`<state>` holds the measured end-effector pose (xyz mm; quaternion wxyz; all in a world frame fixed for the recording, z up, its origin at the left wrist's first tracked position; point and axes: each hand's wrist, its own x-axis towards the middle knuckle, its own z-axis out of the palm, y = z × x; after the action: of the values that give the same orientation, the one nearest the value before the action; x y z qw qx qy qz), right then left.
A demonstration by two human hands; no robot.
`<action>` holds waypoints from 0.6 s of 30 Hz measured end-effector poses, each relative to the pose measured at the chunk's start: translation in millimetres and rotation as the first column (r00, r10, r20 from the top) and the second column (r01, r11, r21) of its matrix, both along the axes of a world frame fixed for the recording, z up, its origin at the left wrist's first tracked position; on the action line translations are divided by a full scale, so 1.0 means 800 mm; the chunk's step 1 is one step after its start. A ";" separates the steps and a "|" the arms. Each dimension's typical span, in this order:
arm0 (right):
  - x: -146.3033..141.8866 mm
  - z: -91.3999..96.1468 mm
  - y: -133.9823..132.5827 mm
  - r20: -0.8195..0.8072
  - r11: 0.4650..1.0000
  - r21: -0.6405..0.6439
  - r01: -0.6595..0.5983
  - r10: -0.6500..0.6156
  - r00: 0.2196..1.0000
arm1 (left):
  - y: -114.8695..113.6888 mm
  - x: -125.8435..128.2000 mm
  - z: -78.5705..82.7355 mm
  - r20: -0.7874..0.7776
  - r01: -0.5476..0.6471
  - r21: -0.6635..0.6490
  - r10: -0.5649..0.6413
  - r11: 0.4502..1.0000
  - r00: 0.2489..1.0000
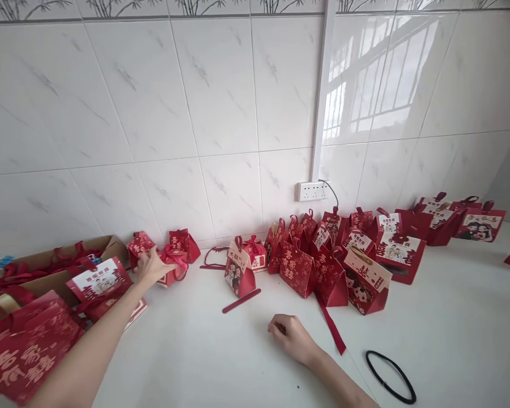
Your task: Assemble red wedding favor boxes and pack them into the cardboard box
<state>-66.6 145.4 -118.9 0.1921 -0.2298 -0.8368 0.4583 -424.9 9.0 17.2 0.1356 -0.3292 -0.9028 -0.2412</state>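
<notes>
My left hand (151,266) is at the left side of a small red gift box (173,276) with a ribbon bow, its fingers closed against it; part of the grip is hidden. Close by stand two more red gift boxes, one behind my fingers (139,241) and one to the right (186,245). My right hand (292,338) rests on the white table, loosely curled with nothing visible in it. Beyond it stand a photo-printed gift box (239,269) and a bow-tied box (255,258). A flat red strip (241,301) lies before them.
Several red gift boxes (297,269) crowd the right, along the tiled wall (229,113). A cardboard box (116,249) of ribbons and a large red bag (29,351) fill the left. A dark red ribbon (334,328) and black loop (391,374) lie at right. A power socket (312,191) is on the wall.
</notes>
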 end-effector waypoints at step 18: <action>0.111 0.125 -0.016 -0.552 0.915 -0.353 0.197 -0.374 0.745 | 0.016 0.331 0.021 -0.254 0.927 -0.036 -0.901 0.373 0.352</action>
<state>22.5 132.6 -19.2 0.4861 -0.2205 -0.6132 0.5824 -160.1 21.4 34.0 0.1004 -0.7933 -0.5278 -0.2863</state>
